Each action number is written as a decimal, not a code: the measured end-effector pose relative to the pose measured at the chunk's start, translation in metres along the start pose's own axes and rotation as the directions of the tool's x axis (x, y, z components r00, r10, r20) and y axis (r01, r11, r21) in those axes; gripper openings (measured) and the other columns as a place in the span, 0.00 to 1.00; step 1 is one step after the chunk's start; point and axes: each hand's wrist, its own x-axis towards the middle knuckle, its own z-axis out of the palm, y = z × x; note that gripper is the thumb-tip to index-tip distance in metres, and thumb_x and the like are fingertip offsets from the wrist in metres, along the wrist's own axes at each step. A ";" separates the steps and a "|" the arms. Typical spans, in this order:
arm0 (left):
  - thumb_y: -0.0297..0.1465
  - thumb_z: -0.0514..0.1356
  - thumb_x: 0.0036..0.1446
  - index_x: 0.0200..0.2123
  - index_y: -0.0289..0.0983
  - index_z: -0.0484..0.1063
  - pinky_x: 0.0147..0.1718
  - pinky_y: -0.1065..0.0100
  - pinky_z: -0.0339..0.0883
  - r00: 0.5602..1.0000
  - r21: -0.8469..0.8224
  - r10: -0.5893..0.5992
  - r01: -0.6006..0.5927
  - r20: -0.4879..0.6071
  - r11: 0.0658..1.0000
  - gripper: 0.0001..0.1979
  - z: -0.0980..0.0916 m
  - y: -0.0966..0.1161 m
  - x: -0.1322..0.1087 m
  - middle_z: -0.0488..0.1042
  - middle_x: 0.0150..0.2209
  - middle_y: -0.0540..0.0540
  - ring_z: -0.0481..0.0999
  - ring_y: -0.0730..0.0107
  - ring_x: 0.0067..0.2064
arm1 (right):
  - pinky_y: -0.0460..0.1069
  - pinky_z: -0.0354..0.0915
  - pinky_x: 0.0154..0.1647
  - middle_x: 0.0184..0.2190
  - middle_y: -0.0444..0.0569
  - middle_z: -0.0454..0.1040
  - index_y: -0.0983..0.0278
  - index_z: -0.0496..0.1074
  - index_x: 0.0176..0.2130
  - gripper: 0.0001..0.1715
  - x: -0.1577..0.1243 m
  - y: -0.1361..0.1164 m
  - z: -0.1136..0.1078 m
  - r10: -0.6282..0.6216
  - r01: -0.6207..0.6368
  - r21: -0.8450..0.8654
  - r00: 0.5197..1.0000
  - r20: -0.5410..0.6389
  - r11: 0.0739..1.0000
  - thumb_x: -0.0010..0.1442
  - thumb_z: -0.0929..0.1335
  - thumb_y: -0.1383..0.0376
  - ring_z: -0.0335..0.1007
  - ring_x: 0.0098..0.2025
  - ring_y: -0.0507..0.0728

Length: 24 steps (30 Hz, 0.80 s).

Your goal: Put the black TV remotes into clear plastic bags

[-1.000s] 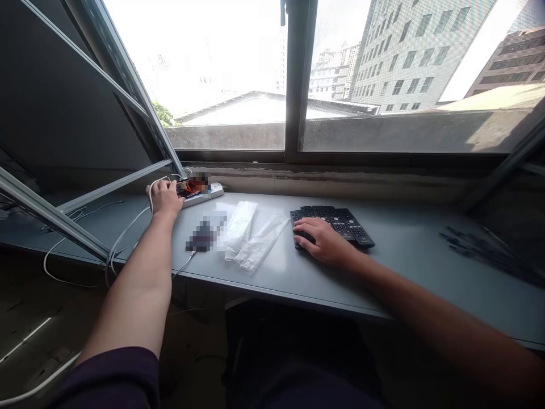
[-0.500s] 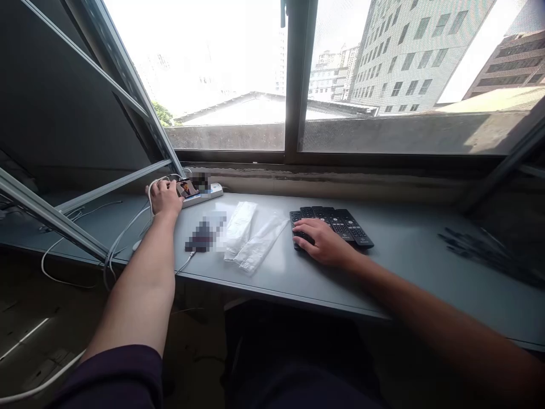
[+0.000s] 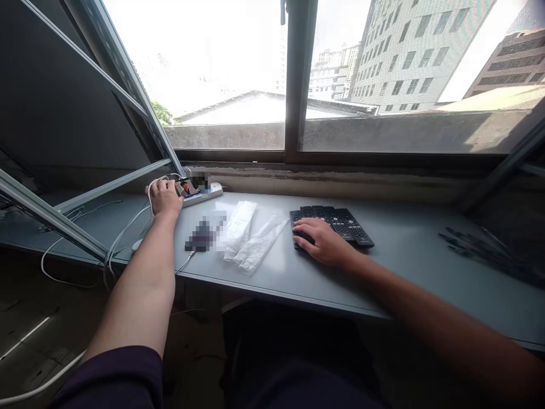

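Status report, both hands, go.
Left hand on the phone by the power strip. Right hand resting on remotes. Plastic bags between.

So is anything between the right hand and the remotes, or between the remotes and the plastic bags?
Nothing visible. The right hand already rests on the leftmost of the remotes. Between them and the plastic bags there is only bare desk. The left hand is off by the power strip.

A small lit phone is lying on a white power strip; black rectangular remote controls are lying side by side right of that strip
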 end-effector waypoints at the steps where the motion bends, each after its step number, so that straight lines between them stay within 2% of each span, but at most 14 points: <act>1: 0.43 0.66 0.64 0.73 0.33 0.65 0.79 0.37 0.45 1.000 -0.003 0.000 0.000 0.002 1.000 0.39 0.000 0.000 0.000 0.62 0.76 0.27 0.51 0.33 0.80 | 0.72 0.65 0.74 0.65 0.60 0.82 0.61 0.83 0.58 0.20 0.000 0.000 0.000 0.002 -0.002 0.000 1.000 0.000 1.000 0.79 0.68 0.55 0.75 0.71 0.74; 6: 0.42 0.67 0.65 0.74 0.34 0.64 0.81 0.36 0.38 1.000 0.040 0.010 -0.009 -0.003 0.999 0.39 -0.002 0.001 -0.003 0.63 0.77 0.28 0.50 0.35 0.81 | 0.72 0.66 0.74 0.65 0.59 0.82 0.59 0.84 0.58 0.19 0.000 -0.001 -0.001 -0.001 0.001 0.003 1.000 -0.004 1.000 0.79 0.68 0.55 0.75 0.71 0.73; 9: 0.39 0.65 0.67 0.76 0.35 0.63 0.80 0.30 0.33 0.999 0.074 0.027 -0.025 -0.028 0.997 0.38 -0.006 0.006 -0.009 0.64 0.77 0.30 0.44 0.36 0.83 | 0.72 0.65 0.74 0.65 0.59 0.82 0.59 0.84 0.58 0.19 0.000 -0.001 -0.001 -0.003 0.003 -0.002 1.000 0.000 1.000 0.79 0.68 0.54 0.75 0.71 0.74; 12: 0.41 0.65 0.67 0.77 0.35 0.62 0.79 0.26 0.29 0.999 0.056 0.023 -0.021 -0.040 0.998 0.39 -0.010 0.017 -0.017 0.62 0.78 0.30 0.40 0.35 0.84 | 0.73 0.66 0.74 0.65 0.58 0.82 0.58 0.84 0.58 0.19 0.000 -0.001 0.000 -0.008 0.008 -0.005 1.000 -0.005 1.000 0.79 0.68 0.55 0.75 0.71 0.74; 15: 0.42 0.62 0.69 0.76 0.35 0.62 0.79 0.25 0.27 0.997 -0.002 -0.049 0.049 -0.056 0.999 0.38 -0.011 0.031 -0.028 0.58 0.80 0.30 0.34 0.36 0.85 | 0.73 0.66 0.74 0.65 0.58 0.82 0.58 0.84 0.58 0.18 0.000 -0.001 0.001 -0.013 0.013 -0.007 1.000 -0.011 1.000 0.79 0.68 0.55 0.75 0.70 0.74; 17: 0.43 0.60 0.69 0.76 0.34 0.63 0.78 0.21 0.28 0.990 -0.062 -0.130 0.127 -0.045 0.990 0.37 -0.009 0.040 -0.032 0.55 0.82 0.29 0.31 0.32 0.85 | 0.73 0.65 0.74 0.65 0.58 0.82 0.58 0.84 0.58 0.19 -0.001 -0.001 0.001 -0.010 0.010 -0.011 1.000 -0.013 1.000 0.79 0.68 0.55 0.75 0.70 0.74; 20: 0.48 0.61 0.66 0.74 0.33 0.67 0.74 0.14 0.29 0.974 -0.100 -0.218 0.223 0.066 0.970 0.39 -0.010 0.049 -0.033 0.50 0.83 0.26 0.26 0.20 0.84 | 0.74 0.64 0.75 0.65 0.59 0.82 0.59 0.84 0.58 0.19 -0.001 -0.002 0.001 -0.004 0.004 -0.016 1.000 -0.010 1.000 0.79 0.68 0.54 0.75 0.70 0.74; 22: 0.51 0.64 0.63 0.72 0.34 0.70 0.72 0.12 0.31 0.961 -0.064 -0.225 0.237 0.158 0.969 0.42 -0.016 0.055 -0.030 0.50 0.83 0.24 0.27 0.14 0.84 | 0.73 0.64 0.75 0.66 0.59 0.82 0.59 0.84 0.58 0.20 -0.001 -0.003 0.001 -0.003 0.003 -0.019 1.000 -0.010 1.000 0.79 0.68 0.54 0.75 0.70 0.74; 23: 0.52 0.65 0.61 0.70 0.34 0.73 0.71 0.11 0.32 0.952 -0.031 -0.221 0.233 0.211 0.972 0.41 -0.022 0.058 -0.029 0.54 0.82 0.24 0.31 0.10 0.83 | 0.73 0.63 0.75 0.66 0.60 0.82 0.59 0.84 0.58 0.20 -0.001 -0.003 0.001 -0.003 0.003 -0.021 1.000 -0.011 1.000 0.79 0.67 0.54 0.75 0.70 0.74; 24: 0.53 0.65 0.60 0.67 0.34 0.76 0.70 0.10 0.34 0.939 0.001 -0.208 0.216 0.274 0.976 0.40 -0.030 0.062 -0.028 0.61 0.79 0.22 0.39 0.07 0.82 | 0.74 0.63 0.75 0.66 0.60 0.81 0.60 0.84 0.58 0.20 -0.001 -0.003 0.001 -0.004 0.004 -0.022 1.000 -0.013 1.000 0.79 0.67 0.54 0.74 0.70 0.74</act>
